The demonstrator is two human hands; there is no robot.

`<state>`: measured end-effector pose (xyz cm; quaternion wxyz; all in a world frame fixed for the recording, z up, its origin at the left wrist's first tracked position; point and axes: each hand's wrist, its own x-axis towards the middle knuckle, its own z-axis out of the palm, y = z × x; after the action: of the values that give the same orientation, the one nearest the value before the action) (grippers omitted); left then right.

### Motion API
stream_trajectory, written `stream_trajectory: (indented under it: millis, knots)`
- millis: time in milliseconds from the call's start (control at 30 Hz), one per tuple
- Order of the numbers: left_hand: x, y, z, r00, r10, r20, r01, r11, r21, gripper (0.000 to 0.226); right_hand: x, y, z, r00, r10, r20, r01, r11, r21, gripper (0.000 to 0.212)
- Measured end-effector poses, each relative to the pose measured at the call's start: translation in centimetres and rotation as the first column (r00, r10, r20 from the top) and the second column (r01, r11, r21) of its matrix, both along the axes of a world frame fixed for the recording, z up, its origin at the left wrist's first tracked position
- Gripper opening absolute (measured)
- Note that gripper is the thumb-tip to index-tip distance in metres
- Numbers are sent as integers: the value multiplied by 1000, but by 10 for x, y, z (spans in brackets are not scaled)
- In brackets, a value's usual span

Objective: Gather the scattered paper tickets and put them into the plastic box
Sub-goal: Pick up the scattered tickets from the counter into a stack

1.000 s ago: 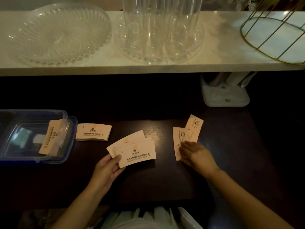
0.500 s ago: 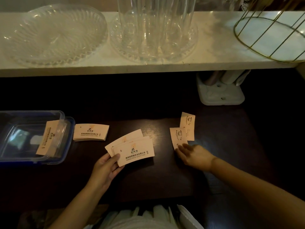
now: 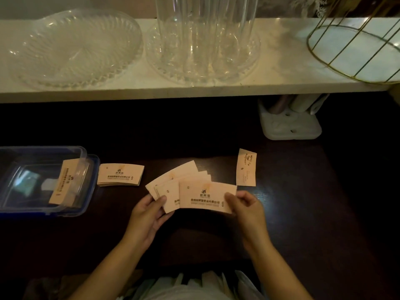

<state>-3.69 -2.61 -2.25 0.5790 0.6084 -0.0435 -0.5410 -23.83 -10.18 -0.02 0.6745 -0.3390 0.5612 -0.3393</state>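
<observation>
My left hand [image 3: 149, 215] grips a fan of several pale paper tickets [image 3: 173, 180] above the dark table. At the fan's right end my right hand [image 3: 244, 210] pinches one more ticket [image 3: 205, 195], laid over the others. One ticket [image 3: 246, 167] lies flat on the table just beyond my right hand. A small stack of tickets [image 3: 120, 175] rests beside the clear plastic box [image 3: 13, 189] with a blue rim at the left. Another ticket [image 3: 65, 182] leans inside that box against its right wall.
A white shelf [image 3: 281, 83] runs across the back with a glass plate [image 3: 73, 46], a tall clear ribbed vessel [image 3: 205, 29] on a glass dish, and a gold wire basket [image 3: 357, 44]. A white holder [image 3: 290, 124] stands under the shelf at right.
My right hand picked one of the two tickets off the table at right and carried it left onto the fan in my left hand. One ticket stays behind there.
</observation>
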Motion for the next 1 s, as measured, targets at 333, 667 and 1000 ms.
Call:
stream_trajectory:
  millis: [333,667,1000]
  knots:
    - [-8,-2,1,998,-42,56,44,999,-19,23,20,3,-27,973,123,-197,-137,989,-60,14]
    - [9,17,-7,998,61,18,-61,998,35,22,-43,-124,-66,10,111,-994,-885,464,43,87]
    - [24,25,-11,985,171,5,-171,983,70,21,-55,-114,-60,19,-379,-925,-1000,-11,-16,40]
